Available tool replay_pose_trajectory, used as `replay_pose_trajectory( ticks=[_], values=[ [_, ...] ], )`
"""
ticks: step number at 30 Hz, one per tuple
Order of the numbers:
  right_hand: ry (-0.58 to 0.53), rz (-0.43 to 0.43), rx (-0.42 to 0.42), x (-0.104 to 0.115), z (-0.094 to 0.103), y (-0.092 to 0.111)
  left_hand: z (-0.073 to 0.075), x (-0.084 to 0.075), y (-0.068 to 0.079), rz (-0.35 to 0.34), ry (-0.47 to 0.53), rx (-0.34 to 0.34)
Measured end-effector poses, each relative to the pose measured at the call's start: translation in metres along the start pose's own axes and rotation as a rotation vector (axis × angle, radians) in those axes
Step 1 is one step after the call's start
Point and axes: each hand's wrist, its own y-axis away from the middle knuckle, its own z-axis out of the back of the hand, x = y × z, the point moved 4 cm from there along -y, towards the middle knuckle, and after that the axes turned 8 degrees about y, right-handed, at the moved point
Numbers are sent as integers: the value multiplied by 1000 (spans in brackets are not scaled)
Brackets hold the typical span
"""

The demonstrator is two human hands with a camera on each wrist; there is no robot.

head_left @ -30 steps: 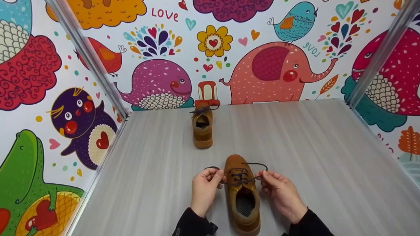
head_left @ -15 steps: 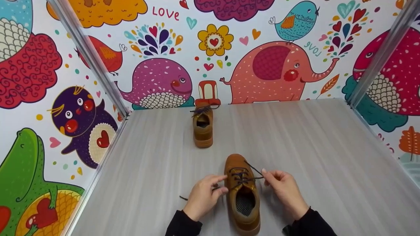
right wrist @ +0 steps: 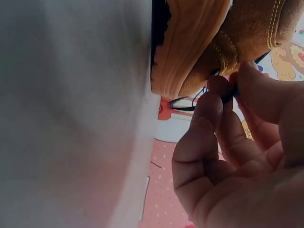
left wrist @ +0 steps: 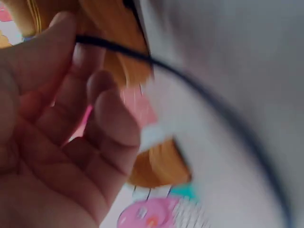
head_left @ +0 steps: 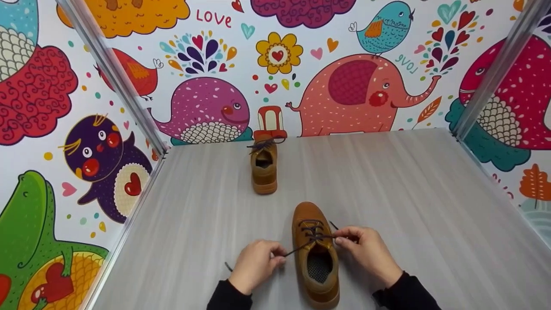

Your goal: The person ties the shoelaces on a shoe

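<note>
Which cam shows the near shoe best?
Head: near shoe seen from toe to heel, laces and opening visible. Left wrist: only a cropped part behind the left hand. Right wrist: side and sole, cut off by frame.

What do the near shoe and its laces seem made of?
The near shoe looks like suede or nubuck leather: matte, tan, faintly napped, with yellow stitching. Its laces look like matte textile cord, thin and loosely curving, though blur hides any weave.

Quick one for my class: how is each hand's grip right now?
Left grip: closed, pinching the left-side lace of the nearer shoe.
Right grip: closed, pinching the right-side lace.
</note>
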Motion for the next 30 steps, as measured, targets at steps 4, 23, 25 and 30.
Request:
replay_pose_trajectory(
  ticks=[4,23,25,30],
  values=[
    [80,5,-9,-1,3,0,12,4,0,-4,-123,-11],
    [58,77,27,-4,9,1,16,-23,-44,77,1170,-232],
    [76,97,61,-6,9,1,14,-28,-47,66,1195,-239],
    [174,158,124,-10,11,1,11,-33,-51,82,1196,-293]
  ],
)
